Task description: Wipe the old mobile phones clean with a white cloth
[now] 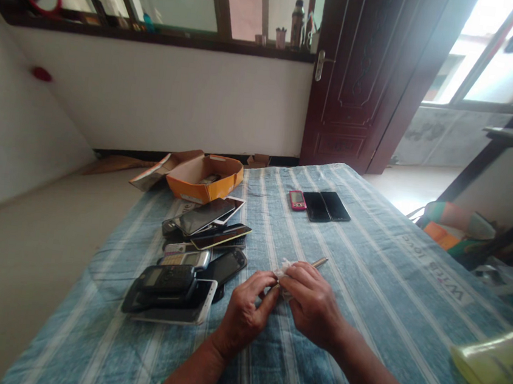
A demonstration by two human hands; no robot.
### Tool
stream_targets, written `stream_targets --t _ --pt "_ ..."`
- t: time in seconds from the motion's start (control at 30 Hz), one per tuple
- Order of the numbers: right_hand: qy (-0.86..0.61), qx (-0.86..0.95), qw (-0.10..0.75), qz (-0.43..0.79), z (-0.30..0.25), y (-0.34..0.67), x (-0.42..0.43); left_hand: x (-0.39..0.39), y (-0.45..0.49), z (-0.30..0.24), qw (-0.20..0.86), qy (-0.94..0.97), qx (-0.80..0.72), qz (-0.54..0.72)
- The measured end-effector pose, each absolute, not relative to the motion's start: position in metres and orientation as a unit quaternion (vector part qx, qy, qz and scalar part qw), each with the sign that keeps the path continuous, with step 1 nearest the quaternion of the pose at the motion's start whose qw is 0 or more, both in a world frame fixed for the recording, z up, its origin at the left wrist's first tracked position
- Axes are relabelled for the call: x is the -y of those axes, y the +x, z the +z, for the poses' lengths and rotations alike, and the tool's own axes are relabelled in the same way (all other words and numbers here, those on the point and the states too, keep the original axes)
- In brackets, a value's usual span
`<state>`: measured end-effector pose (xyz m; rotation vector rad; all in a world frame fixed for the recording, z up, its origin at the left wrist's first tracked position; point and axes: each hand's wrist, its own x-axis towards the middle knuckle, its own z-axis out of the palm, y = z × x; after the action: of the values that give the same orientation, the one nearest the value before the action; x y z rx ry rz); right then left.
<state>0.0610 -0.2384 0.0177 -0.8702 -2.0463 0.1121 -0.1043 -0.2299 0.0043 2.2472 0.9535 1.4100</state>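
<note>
Near the middle of the bed, my left hand [247,304] and my right hand [312,298] are close together. Crumpled white tissue [285,269] is pressed under the fingers of my right hand, around a slim silvery object [320,262]. One end of that object sticks out beyond my right fingers; most of it is covered, and its kind cannot be made out. My left thumb and fingers pinch its near end. To the left lies a pile of phones, with a black phone [168,280] on a white-edged phone [205,309] and a dark slider phone [226,266] beside them.
An orange box [205,183] with its lid open stands behind the pile. Farther back lie a pink phone [298,200] and two dark phones [335,206]. A striped blue sheet [375,326] covers the bed. A yellow translucent item [488,363] is at the right edge.
</note>
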Motion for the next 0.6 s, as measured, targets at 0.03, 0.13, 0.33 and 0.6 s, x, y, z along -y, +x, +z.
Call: stream_targets --t 0.03,0.13,0.33,0.6 --pt "-0.35 0.825 0.441 0.045 0.0178 0.0611 0.2385 0.2299 -0.1044 0.004 0.16 0.787 -0.334 0.494" --pt "-0.351 0.824 0.442 0.044 0.0185 0.0612 0.2386 0.2301 -0.1046 0.0038 0.159 0.786 -0.334 0.495" --pt "-0.349 0.825 0.441 0.047 0.0183 0.0611 0.2388 0.2298 -0.1049 0.005 0.16 0.788 -0.333 0.492" --pt "-0.35 0.823 0.446 0.041 0.0183 0.0609 0.239 0.2312 -0.1044 0.0066 0.167 0.786 -0.343 0.486"
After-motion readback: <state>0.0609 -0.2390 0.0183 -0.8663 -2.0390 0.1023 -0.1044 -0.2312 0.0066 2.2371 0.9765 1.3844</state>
